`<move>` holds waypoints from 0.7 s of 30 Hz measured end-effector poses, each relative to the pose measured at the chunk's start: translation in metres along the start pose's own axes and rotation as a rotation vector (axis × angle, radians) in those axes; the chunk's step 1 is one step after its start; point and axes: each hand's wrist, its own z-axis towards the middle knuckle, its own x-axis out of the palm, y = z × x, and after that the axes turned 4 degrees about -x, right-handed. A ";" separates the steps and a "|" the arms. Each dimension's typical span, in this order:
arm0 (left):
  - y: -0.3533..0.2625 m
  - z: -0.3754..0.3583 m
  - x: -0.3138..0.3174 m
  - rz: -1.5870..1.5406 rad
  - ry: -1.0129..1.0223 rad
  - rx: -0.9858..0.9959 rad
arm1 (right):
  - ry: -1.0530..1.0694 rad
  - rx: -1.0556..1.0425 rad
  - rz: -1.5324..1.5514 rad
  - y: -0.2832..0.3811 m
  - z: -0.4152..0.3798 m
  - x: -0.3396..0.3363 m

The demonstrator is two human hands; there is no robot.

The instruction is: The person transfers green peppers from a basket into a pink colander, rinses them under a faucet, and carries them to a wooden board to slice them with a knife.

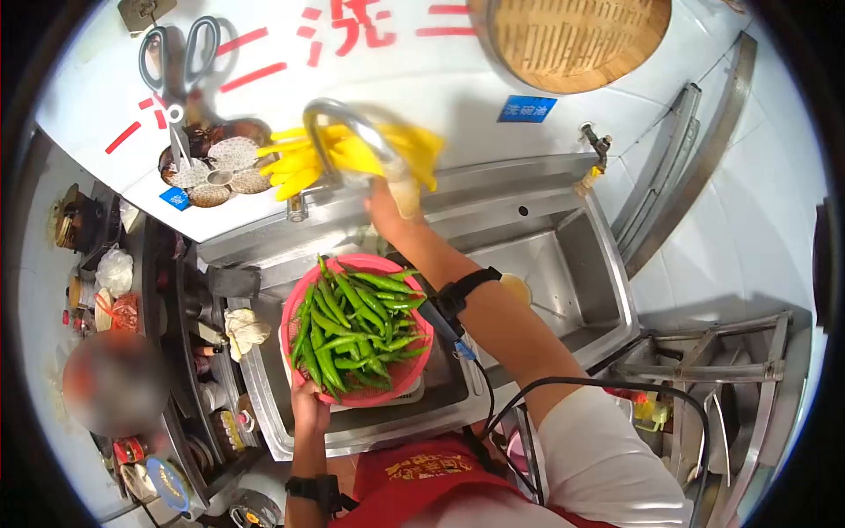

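Note:
A round pink basket (424,356) full of long green peppers (356,326) is over the left sink basin. At its lower left rim, my left hand (308,407) holds the edge, fingers closed on it. My right hand (384,211) is raised behind the curved metal faucet (339,110), near its base and its pale spout end (404,194). The fingers of this hand are largely hidden by the faucet. Yellow rubber gloves (352,154) hang on the wall just behind it.
The right sink basin (537,273) has a strainer-like round thing in it. Scissors (179,84) and a woven bamboo tray (581,44) hang on the wall. Shelves with jars and bags stand at left, a metal rack (704,374) at right. A black cable crosses near my right arm.

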 end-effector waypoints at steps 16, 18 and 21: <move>0.028 0.099 0.103 -0.003 0.254 -0.040 | 0.794 0.545 0.866 -0.003 0.009 -0.082; 0.028 0.103 0.102 0.016 0.236 -0.041 | 0.600 0.443 0.770 0.012 0.010 -0.079; 0.025 0.110 0.097 0.073 0.259 -0.080 | 1.032 0.612 0.874 0.039 0.015 -0.093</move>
